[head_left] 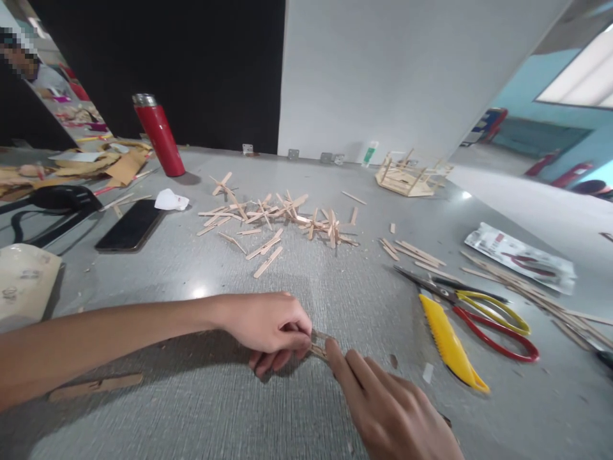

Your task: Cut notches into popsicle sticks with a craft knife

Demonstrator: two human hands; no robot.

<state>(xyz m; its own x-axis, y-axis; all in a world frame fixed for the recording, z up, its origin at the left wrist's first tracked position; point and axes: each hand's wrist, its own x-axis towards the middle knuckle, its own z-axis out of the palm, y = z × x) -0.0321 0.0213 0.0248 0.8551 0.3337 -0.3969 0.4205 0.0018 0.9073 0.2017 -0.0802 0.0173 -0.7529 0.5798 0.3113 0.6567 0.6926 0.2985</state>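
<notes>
My left hand (275, 326) is closed, with its thumb and fingers pinching one end of a small wooden craft stick (318, 350). At the stick's other end are the closed fingers of my right hand (383, 396). Most of the stick is hidden by the fingers. A dark tip of something shows beneath the heel of my right hand; I cannot tell what it is. Under my left forearm lies another craft stick (96, 387) with a notch. Beyond the hands is a loose pile of craft stick pieces (287, 211), several of them joined crosswise.
Right of my hands lie a yellow cutter (450, 342), scissors (493, 319) with red and yellow handles, long sticks (527, 291) and a white packet (520, 255). A wooden frame (409, 177) stands farther back. To the left are a phone (131, 225) and a red flask (160, 137).
</notes>
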